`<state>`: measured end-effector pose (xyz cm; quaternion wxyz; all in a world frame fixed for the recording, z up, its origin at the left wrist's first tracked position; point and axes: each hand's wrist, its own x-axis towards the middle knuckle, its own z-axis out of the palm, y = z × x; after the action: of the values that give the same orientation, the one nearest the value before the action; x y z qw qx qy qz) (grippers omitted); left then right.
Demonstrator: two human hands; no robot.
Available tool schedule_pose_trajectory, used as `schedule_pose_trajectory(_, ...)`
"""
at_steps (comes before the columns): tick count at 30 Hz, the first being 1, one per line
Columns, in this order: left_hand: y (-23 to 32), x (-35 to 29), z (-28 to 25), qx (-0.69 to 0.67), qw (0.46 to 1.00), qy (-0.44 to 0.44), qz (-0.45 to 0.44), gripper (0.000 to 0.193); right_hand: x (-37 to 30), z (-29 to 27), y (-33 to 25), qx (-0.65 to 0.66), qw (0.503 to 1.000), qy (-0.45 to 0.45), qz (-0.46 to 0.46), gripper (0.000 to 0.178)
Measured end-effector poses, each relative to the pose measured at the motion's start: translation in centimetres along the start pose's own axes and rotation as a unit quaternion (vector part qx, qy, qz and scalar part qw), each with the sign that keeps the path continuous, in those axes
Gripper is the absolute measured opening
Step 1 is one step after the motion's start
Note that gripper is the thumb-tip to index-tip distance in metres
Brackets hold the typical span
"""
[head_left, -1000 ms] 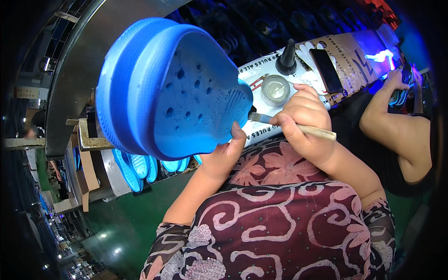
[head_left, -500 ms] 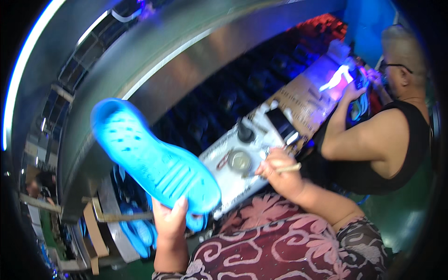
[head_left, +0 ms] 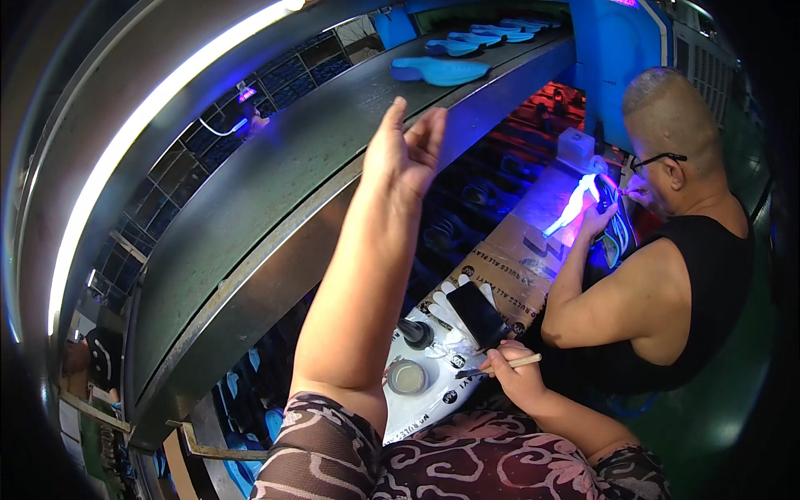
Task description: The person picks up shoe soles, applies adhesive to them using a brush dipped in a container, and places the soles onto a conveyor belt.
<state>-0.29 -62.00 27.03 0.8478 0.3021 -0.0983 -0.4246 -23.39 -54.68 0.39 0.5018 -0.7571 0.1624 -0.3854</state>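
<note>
My left hand [head_left: 404,154] reaches up over the near edge of the conveyor belt [head_left: 275,196], fingers apart and nothing in them. Just beyond its fingertips a blue shoe sole [head_left: 437,72] lies on the belt, not touching the hand. My right hand [head_left: 518,371] is closed round the wooden handle of a brush [head_left: 508,364]. The brush's dark bristles point left, toward a jar of cloudy liquid [head_left: 407,377] on the white-covered worktop [head_left: 437,408].
More blue soles [head_left: 487,33] lie farther along the belt. A black phone [head_left: 477,314], a white glove [head_left: 446,307] and a dark bottle [head_left: 414,333] sit by the jar. At right a co-worker [head_left: 646,275] handles a shoe part under violet light.
My left hand has moved up to the belt and let go of the blue sole, which now lies there. My right hand still holds the brush, slightly lower in view.
</note>
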Motion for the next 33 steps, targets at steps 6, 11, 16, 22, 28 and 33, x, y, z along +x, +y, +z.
schedule_pose_trajectory(6,-2.0,-8.8,-12.9,0.159,0.973,-0.150,-0.074,0.041,-0.5,0.2,1.6,0.066,0.995,-0.025,0.070,0.032)
schedule_pose_trajectory(11,2.3,-23.7,-30.0,0.480,0.870,0.109,-0.019,0.045,-1.5,3.4,1.6,0.147,0.977,-0.047,0.147,0.031)
schedule_pose_trajectory(16,5.0,-36.7,-42.5,0.837,0.490,0.237,0.053,0.058,-1.9,6.2,-0.2,0.190,0.964,-0.095,0.163,0.034)
schedule_pose_trajectory(22,1.5,-38.5,-44.0,0.870,0.397,0.291,-0.024,0.078,-1.5,9.2,-2.2,0.167,0.949,-0.159,0.215,0.033)
schedule_pose_trajectory(28,2.7,-37.5,-42.9,0.810,0.456,0.354,-0.107,0.069,-1.6,8.5,-0.4,0.134,0.965,-0.085,0.211,0.035)
schedule_pose_trajectory(33,1.9,-38.4,-45.7,0.863,0.393,0.312,-0.059,0.045,-1.6,9.7,-0.7,0.118,0.961,-0.118,0.220,0.039)
